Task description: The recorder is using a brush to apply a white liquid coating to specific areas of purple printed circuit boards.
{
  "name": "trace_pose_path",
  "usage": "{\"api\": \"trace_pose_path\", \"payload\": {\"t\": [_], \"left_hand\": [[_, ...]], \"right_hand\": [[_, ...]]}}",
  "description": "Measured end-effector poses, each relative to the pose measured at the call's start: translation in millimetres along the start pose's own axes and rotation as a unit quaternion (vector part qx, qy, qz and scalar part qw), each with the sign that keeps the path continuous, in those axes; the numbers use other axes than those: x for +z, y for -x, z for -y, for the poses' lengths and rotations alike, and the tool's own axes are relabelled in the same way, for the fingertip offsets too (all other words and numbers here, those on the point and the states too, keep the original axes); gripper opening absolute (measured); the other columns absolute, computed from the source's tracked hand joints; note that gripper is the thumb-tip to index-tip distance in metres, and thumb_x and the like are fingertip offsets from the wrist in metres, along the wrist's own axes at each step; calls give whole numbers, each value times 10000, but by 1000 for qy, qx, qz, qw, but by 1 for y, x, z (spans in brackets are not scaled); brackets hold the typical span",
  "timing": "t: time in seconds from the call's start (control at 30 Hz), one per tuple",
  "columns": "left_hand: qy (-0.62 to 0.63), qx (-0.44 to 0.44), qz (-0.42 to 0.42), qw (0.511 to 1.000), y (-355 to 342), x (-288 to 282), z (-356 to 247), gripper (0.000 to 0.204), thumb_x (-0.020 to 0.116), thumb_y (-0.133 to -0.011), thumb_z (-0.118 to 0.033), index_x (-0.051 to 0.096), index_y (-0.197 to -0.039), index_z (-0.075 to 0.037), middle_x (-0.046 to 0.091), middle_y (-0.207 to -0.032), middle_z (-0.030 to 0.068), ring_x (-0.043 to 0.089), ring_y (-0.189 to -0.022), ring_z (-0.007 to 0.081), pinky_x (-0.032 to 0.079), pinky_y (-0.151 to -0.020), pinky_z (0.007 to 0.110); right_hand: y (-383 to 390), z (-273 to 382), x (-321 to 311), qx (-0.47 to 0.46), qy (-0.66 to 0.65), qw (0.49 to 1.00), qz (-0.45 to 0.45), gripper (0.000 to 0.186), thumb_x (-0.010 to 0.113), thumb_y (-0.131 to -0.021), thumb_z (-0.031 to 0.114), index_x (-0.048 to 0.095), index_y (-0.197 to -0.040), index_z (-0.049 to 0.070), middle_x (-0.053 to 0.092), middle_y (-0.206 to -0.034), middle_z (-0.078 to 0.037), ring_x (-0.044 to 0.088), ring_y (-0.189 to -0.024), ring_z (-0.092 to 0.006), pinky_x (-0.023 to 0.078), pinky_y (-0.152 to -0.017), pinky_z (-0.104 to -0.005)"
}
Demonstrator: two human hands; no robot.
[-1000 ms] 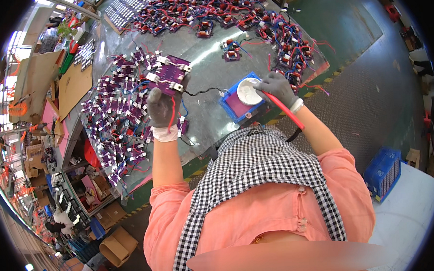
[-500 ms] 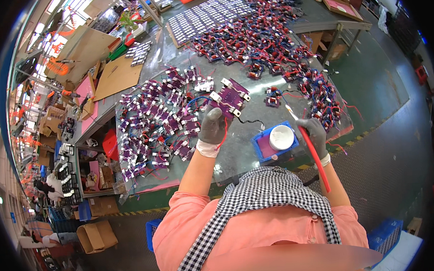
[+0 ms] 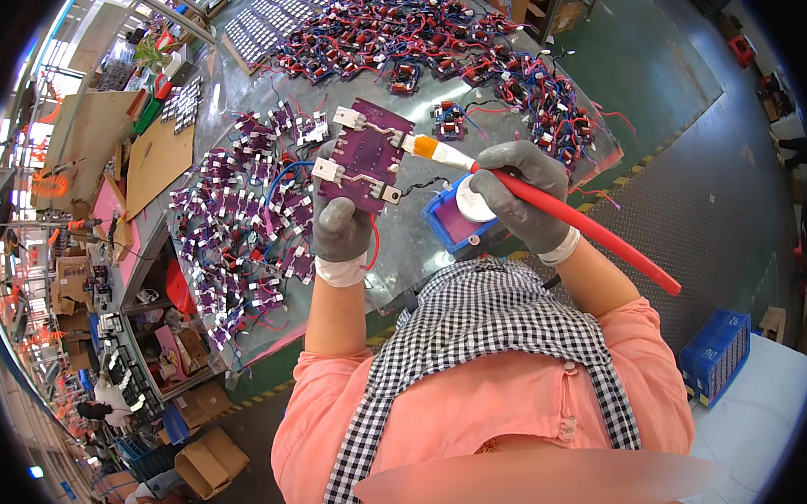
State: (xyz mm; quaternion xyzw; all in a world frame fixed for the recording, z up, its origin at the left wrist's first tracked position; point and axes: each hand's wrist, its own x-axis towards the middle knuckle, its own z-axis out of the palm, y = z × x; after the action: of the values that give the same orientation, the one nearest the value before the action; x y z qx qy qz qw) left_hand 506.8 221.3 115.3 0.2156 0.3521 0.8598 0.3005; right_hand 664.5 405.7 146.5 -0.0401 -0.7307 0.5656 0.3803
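Gloved in grey, my left hand [image 3: 341, 229] grips a purple circuit board [image 3: 363, 159] by its lower left side, its flat face with pale metal terminals turned up. Blue, red and black wires trail from this board. My right hand [image 3: 529, 192], also in a grey glove, is closed round the red handle of a paintbrush [image 3: 582, 222]. The brush's bristle tip meets the board's right edge. Below the right hand, a white round tub [image 3: 475, 201], partly hidden by the fingers, stands in a blue tray [image 3: 440, 228].
Many purple boards with white terminals [image 3: 238, 183] cover the table's left side. A heap of wired boards with red parts [image 3: 367, 33] spreads across the back and right. One wired board [image 3: 449, 120] lies apart near the middle. A blue crate [image 3: 716, 355] stands at the right.
The brush has moved from above the tub leftward and up to the held board. Both hands have come closer together, and the view has shifted.
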Motion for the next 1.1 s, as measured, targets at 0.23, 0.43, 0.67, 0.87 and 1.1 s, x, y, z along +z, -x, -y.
{"api": "trace_pose_path", "payload": {"t": [0.23,0.43,0.67,0.87,1.1], "left_hand": [[-11,8,23,1000,0,9,-4,813,770,-708,-278,377,-1391,-80,520,-1314,126,580,-1153,294,508,-965,425],[21,35,7,999,-3,0,2,793,725,-747,-205,339,-1431,-92,502,-1332,123,568,-1172,286,505,-969,415],[-16,32,25,999,-14,2,7,759,704,-774,-287,352,-1407,-63,523,-1295,117,578,-1147,256,493,-962,396],[-32,35,-4,999,-18,6,5,739,679,-783,-325,370,-1386,-30,552,-1262,121,592,-1103,247,483,-952,384],[-80,77,45,993,-88,-20,-10,616,698,-747,-211,454,-1264,20,622,-1130,124,638,-1015,254,528,-874,355]], "right_hand": [[1,6,3,-25,-39,999,-26,157,698,-771,-23,619,-895,31,674,-817,-54,622,-679,-84,509,-624,-242],[1,-2,-3,-53,61,997,6,188,714,-758,-6,637,-923,42,669,-812,-67,621,-649,-123,499,-602,-252],[-5,10,14,-104,-7,992,75,201,700,-782,4,612,-957,50,630,-732,-56,598,-552,-166,458,-520,-282],[6,2,6,-84,15,994,63,270,716,-716,4,614,-959,64,606,-651,-42,581,-524,-174,453,-512,-284],[-2,-11,17,-22,69,994,82,187,672,-781,-44,609,-936,40,637,-789,-65,600,-666,-104,472,-585,-239]]}}
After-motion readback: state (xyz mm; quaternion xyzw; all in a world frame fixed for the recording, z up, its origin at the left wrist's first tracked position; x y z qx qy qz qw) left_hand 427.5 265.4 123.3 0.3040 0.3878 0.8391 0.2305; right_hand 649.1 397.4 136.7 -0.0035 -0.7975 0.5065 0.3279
